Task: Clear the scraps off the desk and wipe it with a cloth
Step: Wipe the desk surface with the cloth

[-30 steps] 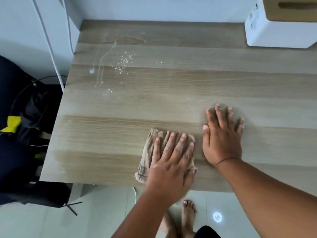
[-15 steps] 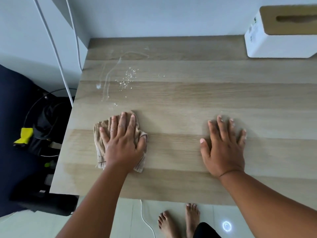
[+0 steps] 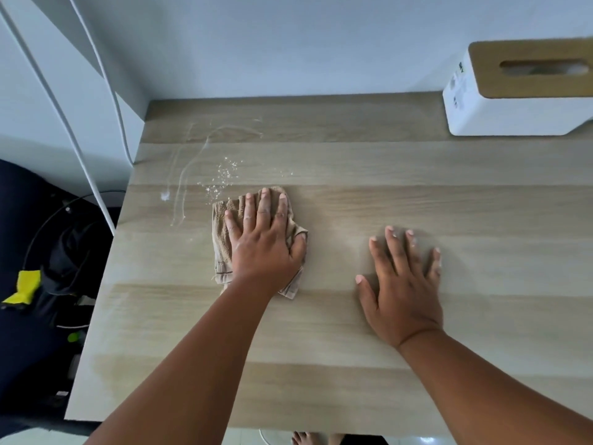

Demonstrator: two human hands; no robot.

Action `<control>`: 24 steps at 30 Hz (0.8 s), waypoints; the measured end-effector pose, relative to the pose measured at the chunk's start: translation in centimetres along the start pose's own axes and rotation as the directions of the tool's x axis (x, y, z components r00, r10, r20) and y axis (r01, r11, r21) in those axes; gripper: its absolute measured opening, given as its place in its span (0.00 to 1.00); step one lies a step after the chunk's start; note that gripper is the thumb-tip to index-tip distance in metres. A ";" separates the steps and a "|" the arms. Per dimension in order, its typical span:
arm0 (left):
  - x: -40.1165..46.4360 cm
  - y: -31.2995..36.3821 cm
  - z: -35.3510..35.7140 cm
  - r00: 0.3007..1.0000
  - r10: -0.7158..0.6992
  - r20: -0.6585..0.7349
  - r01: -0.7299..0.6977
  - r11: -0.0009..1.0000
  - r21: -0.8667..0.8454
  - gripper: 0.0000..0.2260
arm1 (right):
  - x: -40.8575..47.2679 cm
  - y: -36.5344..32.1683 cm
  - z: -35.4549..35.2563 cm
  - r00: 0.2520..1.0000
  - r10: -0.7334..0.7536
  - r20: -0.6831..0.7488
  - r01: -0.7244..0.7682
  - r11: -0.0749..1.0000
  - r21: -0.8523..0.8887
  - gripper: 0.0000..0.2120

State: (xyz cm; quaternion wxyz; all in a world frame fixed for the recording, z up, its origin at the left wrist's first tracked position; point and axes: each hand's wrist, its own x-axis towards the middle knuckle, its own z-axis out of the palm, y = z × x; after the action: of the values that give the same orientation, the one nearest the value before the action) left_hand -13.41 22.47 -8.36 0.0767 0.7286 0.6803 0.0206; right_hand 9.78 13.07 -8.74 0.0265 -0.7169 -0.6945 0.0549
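Two flat hands rest on the desk (image 3: 369,175): the right hand (image 3: 402,289) lies bare on the wood with fingers spread, while the left hand (image 3: 264,244) presses its straight fingers on the folded cloth (image 3: 221,234). Just beyond the left fingertips lie white streaks and droplets (image 3: 224,175). A hurried sweep leftward would likely smear them or push them over the near edge.

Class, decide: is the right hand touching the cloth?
Apart. The head view shows bare desk between the right hand and the cloth under the left hand.
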 end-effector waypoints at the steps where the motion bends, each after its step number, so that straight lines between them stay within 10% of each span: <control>1: 0.7 0.3 0.0 1.000 -0.003 0.000 0.003 1.000 -0.004 0.36 | 0.4 0.0 0.0 1.000 -0.006 0.000 0.006 1.000 0.000 0.35; 24: 17.6 4.9 -0.6 0.999 0.019 0.038 -0.020 1.000 0.015 0.37 | 6.2 -0.1 -0.9 0.999 -0.020 0.027 0.018 0.997 0.081 0.36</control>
State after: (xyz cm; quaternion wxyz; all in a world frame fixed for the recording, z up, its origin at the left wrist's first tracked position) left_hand -7.38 39.76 -8.38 0.0837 0.7360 0.6718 0.0023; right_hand 9.93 19.26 -8.10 0.0463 -0.7078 -0.6988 0.0928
